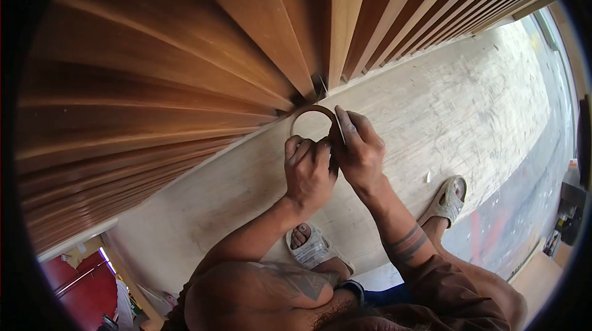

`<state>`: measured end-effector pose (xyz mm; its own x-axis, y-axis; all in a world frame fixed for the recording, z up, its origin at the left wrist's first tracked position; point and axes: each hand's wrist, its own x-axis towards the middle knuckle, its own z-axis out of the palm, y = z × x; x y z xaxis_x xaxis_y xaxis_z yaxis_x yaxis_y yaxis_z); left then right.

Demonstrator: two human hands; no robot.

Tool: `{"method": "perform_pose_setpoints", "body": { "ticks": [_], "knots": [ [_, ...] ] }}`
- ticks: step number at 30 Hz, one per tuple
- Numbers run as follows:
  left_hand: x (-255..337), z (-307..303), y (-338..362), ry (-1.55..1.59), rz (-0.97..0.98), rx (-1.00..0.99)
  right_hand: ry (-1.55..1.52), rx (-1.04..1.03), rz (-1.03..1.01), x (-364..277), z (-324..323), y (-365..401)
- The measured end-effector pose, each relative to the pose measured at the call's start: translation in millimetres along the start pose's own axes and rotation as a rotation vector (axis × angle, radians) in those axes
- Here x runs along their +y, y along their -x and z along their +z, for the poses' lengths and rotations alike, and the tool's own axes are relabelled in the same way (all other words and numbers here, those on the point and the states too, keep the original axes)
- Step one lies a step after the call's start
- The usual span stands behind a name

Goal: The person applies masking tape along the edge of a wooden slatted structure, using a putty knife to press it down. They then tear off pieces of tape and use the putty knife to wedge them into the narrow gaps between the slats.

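A thin brown ring, which looks like a roll of tape point(316, 108), is held up in front of the wooden slats, its open middle facing me. My left hand point(308, 173) is closed with curled fingers at its lower edge. From the right side, my right hand point(359, 151) pinches the ring, index finger pointing up. A narrow pale edge point(338, 125) shows beside that finger. Both hands meet just below the ring, and the fingers hide part of it.
Tall brown wooden slats point(246, 16) stand in a row along a pale, scuffed board point(431, 115). My sandalled feet rest on that board, one sandal point(452, 198) at right. A small white scrap point(428, 177) lies near it. Red material point(86, 291) shows at lower left.
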<state>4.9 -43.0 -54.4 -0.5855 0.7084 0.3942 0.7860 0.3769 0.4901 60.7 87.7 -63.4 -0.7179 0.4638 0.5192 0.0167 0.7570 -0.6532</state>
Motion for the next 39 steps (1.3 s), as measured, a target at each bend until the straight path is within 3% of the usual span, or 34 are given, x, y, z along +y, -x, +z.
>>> {"method": "perform_pose_setpoints", "body": {
  "ticks": [16,39],
  "knots": [
    [1.3,-4.0,-5.7,0.033,-0.001,0.012,-0.026,0.047,0.007,3.6,-4.0,-5.4],
    [2.9,-0.5,-4.1,-0.006,0.020,0.017,-0.215,-0.180,0.034,12.1,-18.7,-15.4]
  ]
}}
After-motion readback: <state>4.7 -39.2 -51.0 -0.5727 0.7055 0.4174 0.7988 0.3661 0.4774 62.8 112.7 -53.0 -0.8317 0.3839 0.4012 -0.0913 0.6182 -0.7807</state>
